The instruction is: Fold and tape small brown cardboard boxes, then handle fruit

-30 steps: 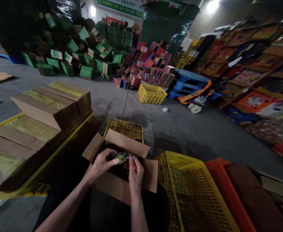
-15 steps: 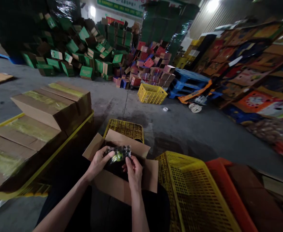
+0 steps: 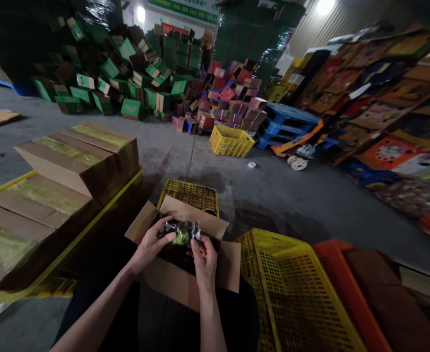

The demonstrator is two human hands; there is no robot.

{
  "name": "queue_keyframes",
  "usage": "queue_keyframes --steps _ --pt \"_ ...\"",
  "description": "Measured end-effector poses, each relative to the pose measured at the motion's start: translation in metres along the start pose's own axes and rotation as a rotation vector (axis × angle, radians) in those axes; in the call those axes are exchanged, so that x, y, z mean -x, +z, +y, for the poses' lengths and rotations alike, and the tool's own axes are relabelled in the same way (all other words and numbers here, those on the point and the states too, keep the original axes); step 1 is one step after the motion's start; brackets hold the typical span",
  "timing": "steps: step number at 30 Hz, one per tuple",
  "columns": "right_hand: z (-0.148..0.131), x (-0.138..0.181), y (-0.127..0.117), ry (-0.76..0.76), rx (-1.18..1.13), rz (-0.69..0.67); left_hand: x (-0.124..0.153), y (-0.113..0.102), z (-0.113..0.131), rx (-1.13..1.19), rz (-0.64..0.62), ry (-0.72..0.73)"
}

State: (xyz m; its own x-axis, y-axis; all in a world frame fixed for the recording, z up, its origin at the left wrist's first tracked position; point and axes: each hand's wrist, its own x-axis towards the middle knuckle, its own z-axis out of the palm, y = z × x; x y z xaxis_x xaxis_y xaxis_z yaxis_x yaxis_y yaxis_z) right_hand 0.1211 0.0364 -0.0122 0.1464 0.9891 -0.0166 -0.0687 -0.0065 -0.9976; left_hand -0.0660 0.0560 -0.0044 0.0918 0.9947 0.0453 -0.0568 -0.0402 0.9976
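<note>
Over an open cardboard box, I hold a small shiny plastic packet with a dark and bright green print. My left hand is closed on the packet's left end, thumb on top. At its right end my right hand pinches the clear edge between thumb and fingers. The box has its flaps folded outward and rests at my lap. Its inside is dark, so the contents cannot be made out.
Taped cartons fill a yellow crate on my left. A yellow crate and an orange crate stand at my right. Another yellow crate lies behind the box. Farther off are a yellow basket, a pallet jack and heaped green boxes.
The packet has turned slightly and shows more of its green print. My left fingers have shifted a little along its top edge. The right hand stays nearly in place.
</note>
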Motion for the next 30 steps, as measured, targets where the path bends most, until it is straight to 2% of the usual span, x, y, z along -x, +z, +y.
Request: queue_keyframes --steps 5,8,11,15,17,19,21,24,27,30 --pt "-0.004 0.000 0.002 0.025 0.013 -0.043 0.000 0.000 -0.002 0.051 -0.028 -0.011" --pt "-0.004 0.000 0.001 0.016 0.048 -0.002 0.002 0.001 -0.003 0.049 -0.034 0.000" --pt "-0.004 0.001 -0.001 0.014 0.059 0.044 0.005 0.000 -0.001 0.052 -0.117 0.034" --pt "-0.004 0.001 -0.001 0.002 0.058 0.025 0.004 -0.002 -0.001 -0.089 -0.198 0.110" --pt "-0.004 0.001 -0.002 -0.007 0.031 0.015 0.002 -0.003 -0.005 -0.117 -0.142 0.088" --pt "-0.004 0.001 -0.002 -0.023 -0.003 0.047 0.001 -0.002 -0.010 -0.123 -0.031 0.020" --pt "-0.003 0.000 -0.003 -0.053 -0.029 0.130 0.000 0.000 -0.013 -0.162 0.099 -0.022" --pt "-0.001 0.000 -0.004 -0.132 -0.019 0.304 0.001 0.005 -0.011 -0.329 0.233 0.010" --pt "0.004 0.000 -0.008 -0.217 0.071 0.429 0.004 0.006 -0.002 -0.618 0.247 0.069" --pt "0.011 0.000 -0.011 -0.294 0.183 0.407 0.006 0.003 0.005 -0.910 0.165 0.080"
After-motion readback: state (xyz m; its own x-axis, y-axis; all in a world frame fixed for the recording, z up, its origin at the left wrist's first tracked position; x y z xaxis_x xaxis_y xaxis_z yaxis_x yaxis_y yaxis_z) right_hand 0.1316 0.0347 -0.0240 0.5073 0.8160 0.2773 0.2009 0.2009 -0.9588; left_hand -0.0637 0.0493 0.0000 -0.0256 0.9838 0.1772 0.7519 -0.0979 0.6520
